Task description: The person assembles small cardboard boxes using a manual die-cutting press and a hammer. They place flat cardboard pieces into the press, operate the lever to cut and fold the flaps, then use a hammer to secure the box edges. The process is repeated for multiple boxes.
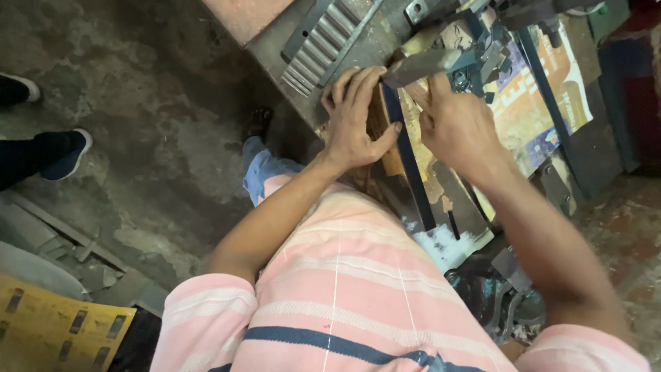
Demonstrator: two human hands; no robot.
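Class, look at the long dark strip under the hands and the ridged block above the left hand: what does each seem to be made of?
The long dark strip looks like metal, perhaps steel: thin, straight, flat, with a dull dark-blue sheen. The ridged block also looks like metal: grey, matte, with even machined-looking ribs catching light. The left hand rests beside the strip; the right hand presses near its top.

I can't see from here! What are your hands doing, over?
Left hand flat, pressing down on the dark metal strip. Right hand gripping a hammer over the strip's top end. Metal scraps crowd the bench beyond.
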